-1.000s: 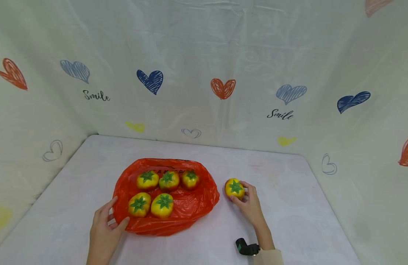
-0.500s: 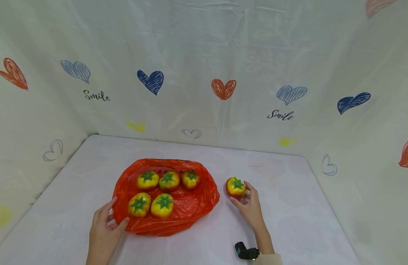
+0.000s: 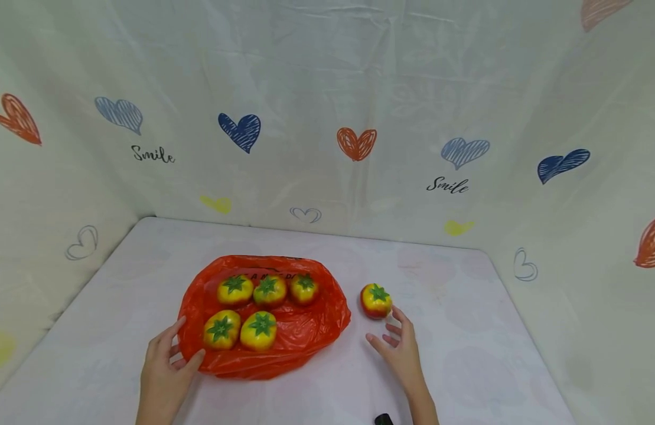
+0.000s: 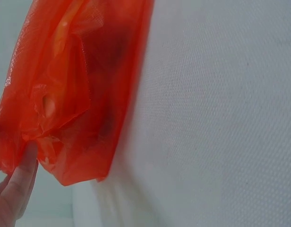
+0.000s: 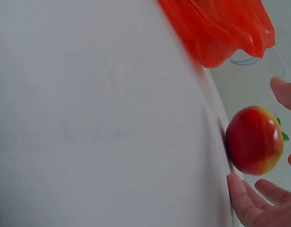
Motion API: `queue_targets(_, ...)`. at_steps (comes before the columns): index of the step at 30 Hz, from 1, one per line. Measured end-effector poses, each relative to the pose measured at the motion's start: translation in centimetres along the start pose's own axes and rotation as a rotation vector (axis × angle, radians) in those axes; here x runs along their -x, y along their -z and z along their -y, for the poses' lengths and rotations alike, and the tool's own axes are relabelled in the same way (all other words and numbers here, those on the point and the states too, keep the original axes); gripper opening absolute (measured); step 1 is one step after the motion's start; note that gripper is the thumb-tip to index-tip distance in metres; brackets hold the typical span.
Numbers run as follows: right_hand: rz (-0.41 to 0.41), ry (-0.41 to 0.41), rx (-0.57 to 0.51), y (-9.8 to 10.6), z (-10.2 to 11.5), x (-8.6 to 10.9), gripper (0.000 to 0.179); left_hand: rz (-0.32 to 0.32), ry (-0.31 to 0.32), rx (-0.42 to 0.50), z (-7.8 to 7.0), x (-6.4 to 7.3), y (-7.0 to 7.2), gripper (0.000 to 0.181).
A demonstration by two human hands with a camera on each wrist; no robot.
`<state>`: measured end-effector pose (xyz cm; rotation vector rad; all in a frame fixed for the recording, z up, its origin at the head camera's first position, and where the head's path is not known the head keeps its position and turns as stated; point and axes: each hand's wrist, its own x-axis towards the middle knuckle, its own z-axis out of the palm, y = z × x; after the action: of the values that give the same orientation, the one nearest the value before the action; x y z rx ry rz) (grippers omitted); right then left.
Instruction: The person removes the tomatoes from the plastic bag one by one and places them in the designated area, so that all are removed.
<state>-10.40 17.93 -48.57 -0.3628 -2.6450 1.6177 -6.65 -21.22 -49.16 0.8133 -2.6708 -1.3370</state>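
My left hand (image 3: 165,369) holds the left edge of an open red plastic bag (image 3: 311,339), thumb over the near rim and fingers at the side. In the left wrist view, its fingers (image 4: 23,177) press into the thin film of the bag (image 4: 105,156). Several yellow-red persimmons (image 3: 259,330) with green star-shaped leaves lie inside. One more persimmon (image 3: 375,301) rests on the table to the right of the bag. Just in front of it, my right hand (image 3: 404,354) is spread with nothing in its grasp; the right wrist view shows fingertips (image 5: 235,182) close below that fruit (image 5: 254,140).
A white table (image 3: 455,330) carries everything. Behind it and at both sides hangs a pale curtain (image 3: 306,77) printed with hearts and "Smile". A small black object (image 3: 383,419) shows at the bottom edge beside my right wrist.
My right hand has let go of the single persimmon and drawn back slightly toward me, fingers spreading. That fruit stays right of the bag. The left hand keeps its hold on the bag.
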Motion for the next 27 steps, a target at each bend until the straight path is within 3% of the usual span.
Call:
queue_targets(7,-0.009,-0.021,-0.004,-0.5,0.3,2.3,0.083,-0.007,-0.006,-0.005,0.5,-0.3,-0.2,0.086)
queue_targets(18,0.036,0.088,0.000,-1.5,0.6,4.3,0.076,-0.009,0.001,-0.001,0.5,-0.2,-0.2,0.086)
queue_targets(27,0.050,0.130,-0.044,-2.6,3.3,5.4,0.067,-0.006,-0.012,-0.007,0.8,-0.3,-0.3,0.086)
